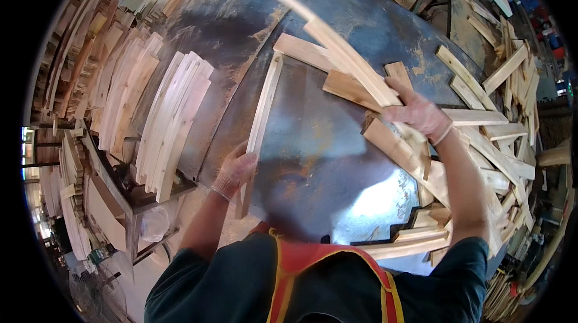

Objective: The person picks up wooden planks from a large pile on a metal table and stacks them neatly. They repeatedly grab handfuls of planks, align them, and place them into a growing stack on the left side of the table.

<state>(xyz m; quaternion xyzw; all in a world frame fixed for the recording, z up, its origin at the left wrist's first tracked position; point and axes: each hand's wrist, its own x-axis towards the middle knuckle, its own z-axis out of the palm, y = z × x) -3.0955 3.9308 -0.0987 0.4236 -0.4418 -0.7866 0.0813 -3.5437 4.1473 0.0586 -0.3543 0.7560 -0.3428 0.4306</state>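
Observation:
My left hand [236,171], in a thin pale glove, is closed around a narrow wooden slat [265,100] that stretches away from me over the metal tabletop [301,190]. My right hand [421,113], gloved the same way, grips a couple of long slats [346,51] lying together. Their far ends reach up to the left, one beyond the other. Under and beside them lie several loose boards, among them a wider pale board [301,52] and a browner board [352,89]. The palm side of my right hand is hidden.
At the left, a bundle of slats [174,118] lies in a row beside another stack [126,91]. A jumbled heap of boards [506,130] fills the right side. Short pieces [421,236] lie near my right forearm. A fan [96,287] stands low at the left.

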